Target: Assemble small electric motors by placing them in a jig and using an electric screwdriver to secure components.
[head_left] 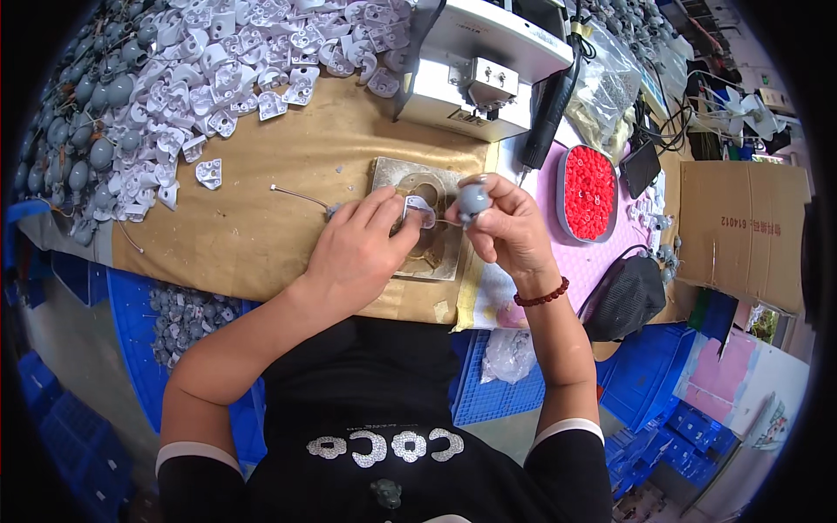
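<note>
Over a square metal plate [449, 266] with round recesses, both of my hands are closed on small parts. My left hand [353, 257] pinches a white curved plastic piece [421, 209] between thumb and fingers. A smooth grey ball-shaped part [473, 199] is gripped in the fingertips of my right hand [514, 228], just right of the white piece. From beside my left fingers a thin cable [301, 193] with a small white end runs out to the left over the brown table covering. Whether the cable joins either held part is hidden by my hand.
Piles of white plastic pieces [253, 52] and grey ball parts [100, 96] cover the far left. A white box-shaped machine [471, 78] stands beyond the plate, beside a black electric screwdriver [554, 109]. Right of me are a tray of red pieces [590, 193], a black pouch [623, 296] and a cardboard box [741, 231].
</note>
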### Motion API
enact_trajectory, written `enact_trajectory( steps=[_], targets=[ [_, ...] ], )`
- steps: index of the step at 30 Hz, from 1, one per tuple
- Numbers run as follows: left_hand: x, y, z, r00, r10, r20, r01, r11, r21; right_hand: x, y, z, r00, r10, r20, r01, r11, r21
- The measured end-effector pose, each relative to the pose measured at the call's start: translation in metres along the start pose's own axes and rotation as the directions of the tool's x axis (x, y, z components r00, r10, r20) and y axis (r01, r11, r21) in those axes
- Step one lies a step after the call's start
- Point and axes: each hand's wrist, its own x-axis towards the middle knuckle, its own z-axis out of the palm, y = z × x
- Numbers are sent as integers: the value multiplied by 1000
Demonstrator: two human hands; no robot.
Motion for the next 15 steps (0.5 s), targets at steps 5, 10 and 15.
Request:
enact_trajectory(
  steps=[5,10,15],
  targets=[
    [1,-4,1,1000,22,-22,-22,999,-25,17,19,3,950,-216,-225,19,760,-650],
    [2,-6,0,999,18,-47,-20,999,-41,23,26,12,909,-388,-150,4,367,-930],
    [5,-7,-3,999,8,-42,-12,997,-82,20,27,9,916,-385,-110,-7,259,-966]
  ],
)
